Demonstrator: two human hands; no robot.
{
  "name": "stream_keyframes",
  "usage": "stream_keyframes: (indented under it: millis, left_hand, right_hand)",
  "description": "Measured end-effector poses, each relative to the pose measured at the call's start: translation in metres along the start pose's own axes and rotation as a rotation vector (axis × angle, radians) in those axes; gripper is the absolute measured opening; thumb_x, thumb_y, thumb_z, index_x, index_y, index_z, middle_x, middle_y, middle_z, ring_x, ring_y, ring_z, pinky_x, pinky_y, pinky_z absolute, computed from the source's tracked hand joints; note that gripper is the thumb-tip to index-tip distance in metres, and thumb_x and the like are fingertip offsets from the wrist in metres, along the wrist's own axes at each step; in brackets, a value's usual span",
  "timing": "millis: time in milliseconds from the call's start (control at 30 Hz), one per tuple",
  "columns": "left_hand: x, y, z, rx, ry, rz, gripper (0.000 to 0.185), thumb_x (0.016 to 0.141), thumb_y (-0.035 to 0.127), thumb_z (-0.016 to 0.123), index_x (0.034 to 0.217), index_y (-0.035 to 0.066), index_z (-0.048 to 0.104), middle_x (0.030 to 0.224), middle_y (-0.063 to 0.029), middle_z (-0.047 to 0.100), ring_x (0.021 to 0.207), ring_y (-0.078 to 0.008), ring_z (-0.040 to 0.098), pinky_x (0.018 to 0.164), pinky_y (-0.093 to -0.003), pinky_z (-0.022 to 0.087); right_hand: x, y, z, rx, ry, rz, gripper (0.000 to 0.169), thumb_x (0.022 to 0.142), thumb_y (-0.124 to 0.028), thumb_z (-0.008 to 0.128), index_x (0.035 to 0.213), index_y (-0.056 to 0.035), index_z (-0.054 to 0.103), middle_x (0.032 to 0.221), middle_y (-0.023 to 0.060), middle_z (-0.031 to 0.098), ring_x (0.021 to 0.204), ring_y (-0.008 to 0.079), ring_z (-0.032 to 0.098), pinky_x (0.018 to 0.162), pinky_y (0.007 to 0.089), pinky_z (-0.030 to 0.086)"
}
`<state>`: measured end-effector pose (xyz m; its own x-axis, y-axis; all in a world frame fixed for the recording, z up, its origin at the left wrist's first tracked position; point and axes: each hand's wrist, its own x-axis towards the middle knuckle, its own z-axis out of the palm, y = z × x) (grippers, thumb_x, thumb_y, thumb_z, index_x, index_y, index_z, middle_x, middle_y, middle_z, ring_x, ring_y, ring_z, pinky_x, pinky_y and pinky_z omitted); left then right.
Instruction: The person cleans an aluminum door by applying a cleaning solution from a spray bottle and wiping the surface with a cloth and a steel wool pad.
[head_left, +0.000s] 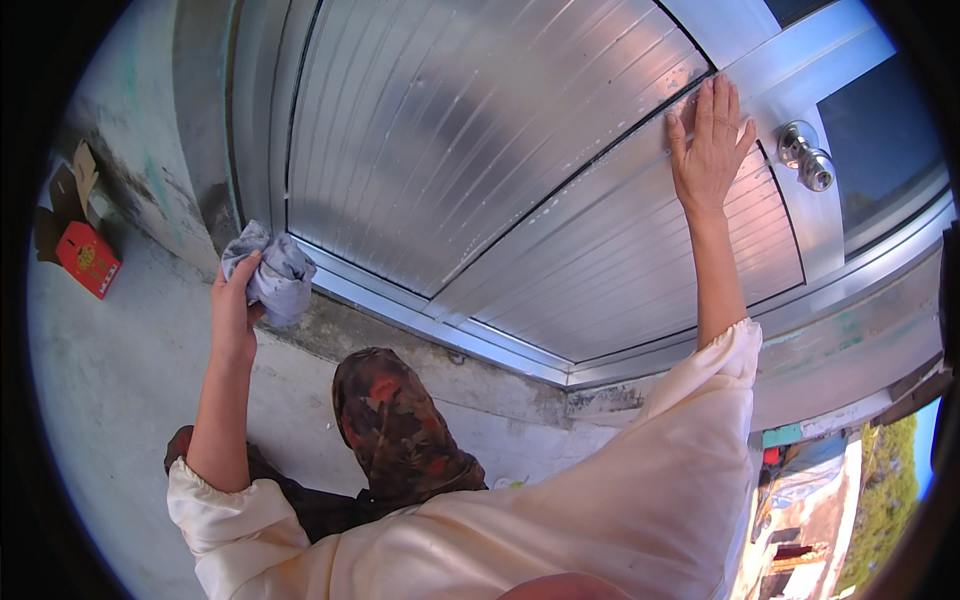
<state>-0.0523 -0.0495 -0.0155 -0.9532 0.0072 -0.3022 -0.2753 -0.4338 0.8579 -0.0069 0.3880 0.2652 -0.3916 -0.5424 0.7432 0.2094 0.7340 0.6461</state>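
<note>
My left hand (235, 311) grips a crumpled grey-white cloth (279, 281) near the lower left corner of a silver metal door (480, 142). My right hand (709, 150) rests with spread fingers on the door's middle stile, palm toward the metal and nothing in it. Ribbed panels fill the lower part of the door on both sides of that stile. Whitish wet-looking drops and streaks show on the left panel and along its dark seal. To the right of my right hand is a round metal doorknob (808, 157).
An opened red cardboard box (88, 259) lies on the concrete floor (135, 390) at the left, by a stained wall (142, 142). A raised concrete sill (450, 352) runs below the door. My knee, in dark patterned trousers (397, 420), is close to it.
</note>
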Motion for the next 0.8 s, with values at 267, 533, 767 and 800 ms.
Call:
stream_keyframes:
  millis: [267, 533, 767, 800]
  left_hand:
    - [0.0, 0.002, 0.002, 0.032, -0.027, 0.006, 0.032, 0.081, 0.027, 0.063, 0.108, 0.01, 0.056, 0.093, 0.0015, 0.06, 0.08, -0.0073, 0.057, 0.058, -0.0218, 0.043]
    - [0.004, -0.002, 0.002, 0.034, -0.016, -0.015, 0.034, 0.083, 0.026, 0.06, 0.113, 0.011, 0.054, 0.097, 0.0007, 0.06, 0.082, -0.0073, 0.059, 0.052, -0.0207, 0.044]
    - [-0.001, 0.003, 0.005, 0.034, -0.002, 0.011, 0.031, 0.083, 0.027, 0.06, 0.109, 0.011, 0.055, 0.091, 0.0024, 0.06, 0.076, -0.0056, 0.058, 0.049, -0.0189, 0.042]
    - [-0.001, 0.003, 0.005, 0.037, 0.003, 0.01, 0.031, 0.083, 0.027, 0.06, 0.109, 0.011, 0.055, 0.091, 0.0024, 0.06, 0.076, -0.0057, 0.058, 0.05, -0.0189, 0.043]
  right_hand:
    - [0.014, -0.005, -0.008, -0.035, -0.115, -0.118, 0.047, 0.089, -0.036, 0.052, 0.131, -0.0137, 0.047, 0.135, 0.0008, 0.046, 0.128, 0.0181, 0.037, 0.104, 0.0452, 0.021]
    - [-0.015, -0.019, -0.011, 0.064, -0.16, -0.173, 0.041, 0.089, -0.031, 0.053, 0.127, -0.0159, 0.052, 0.134, -0.0012, 0.048, 0.126, 0.0181, 0.04, 0.103, 0.0454, 0.021]
    - [-0.018, -0.018, -0.005, 0.033, -0.158, -0.128, 0.044, 0.088, -0.033, 0.054, 0.128, -0.0154, 0.05, 0.135, -0.0017, 0.046, 0.128, 0.0185, 0.038, 0.103, 0.0454, 0.022]
    - [-0.023, -0.023, -0.004, 0.071, -0.177, -0.157, 0.044, 0.088, -0.033, 0.054, 0.128, -0.0153, 0.05, 0.135, -0.0019, 0.046, 0.128, 0.0184, 0.038, 0.103, 0.0455, 0.022]
